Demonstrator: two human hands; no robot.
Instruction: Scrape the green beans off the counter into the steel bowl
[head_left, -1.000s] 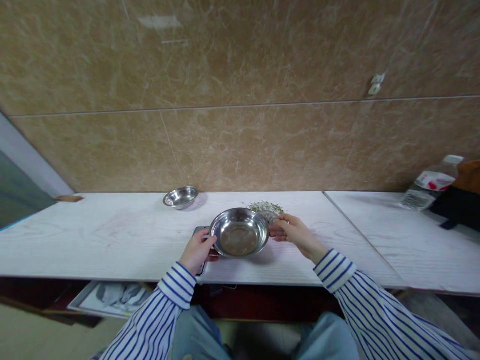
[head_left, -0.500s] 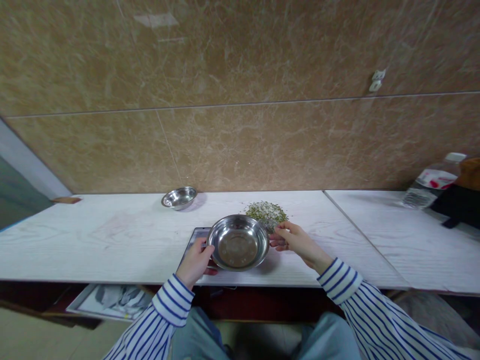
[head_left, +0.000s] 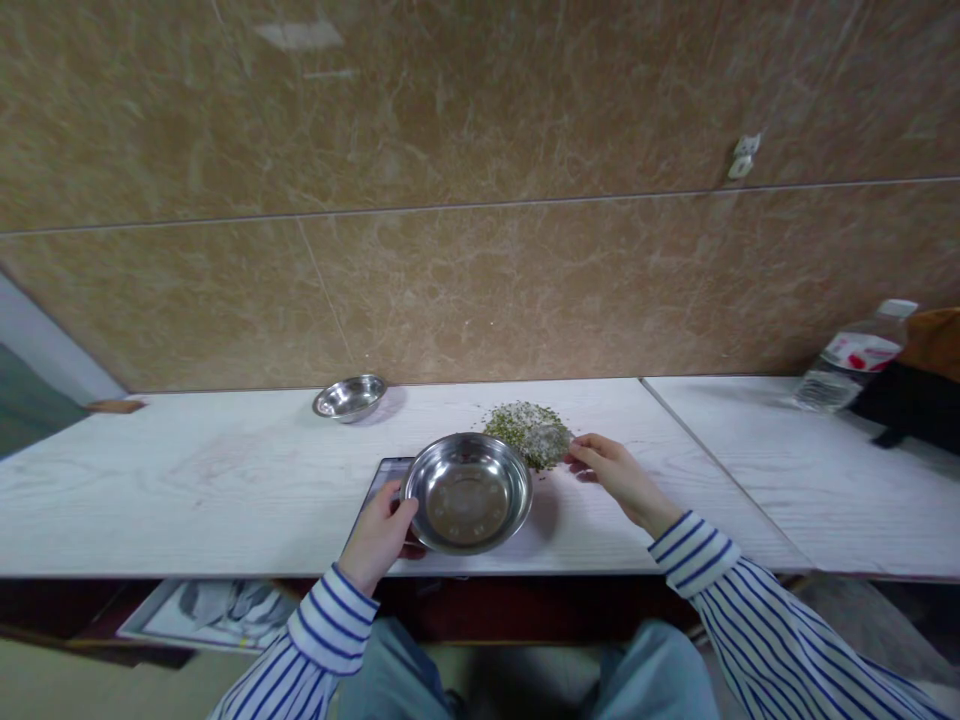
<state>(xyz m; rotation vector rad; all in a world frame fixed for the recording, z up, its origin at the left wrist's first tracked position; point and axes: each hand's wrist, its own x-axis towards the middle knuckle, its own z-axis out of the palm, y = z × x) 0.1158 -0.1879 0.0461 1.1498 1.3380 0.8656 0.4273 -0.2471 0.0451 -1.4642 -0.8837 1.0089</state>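
I'm watching the left hand holding the rim of a stainless steel bowl at the lower middle of the frame, thumb over the edge and fingers curling out of my sight beneath it. The bowl is sitting tilted on a dark-framed flat panel, though I can't tell whether it's bearing on the panel or being held just above it. I'm judging that bowl to be light and thin-walled, with a polished surface that could get slippery, so that rolled rim is the place I'd be taking hold of it. Just right of it, the right hand is reaching in with its fingers curled narrow, and the fingertips are at the edge of a heap of small green and pale grains on the white wood-grain table. I can't tell whether those fingers are pinching any grains. I'm reading that heap as loose and very light, likely to scatter at a nudge, so it would be better gathered or scooped than gripped. A smaller steel bowl is sitting upper left of the heap, and a plastic bottle is lying at the far right of the table.
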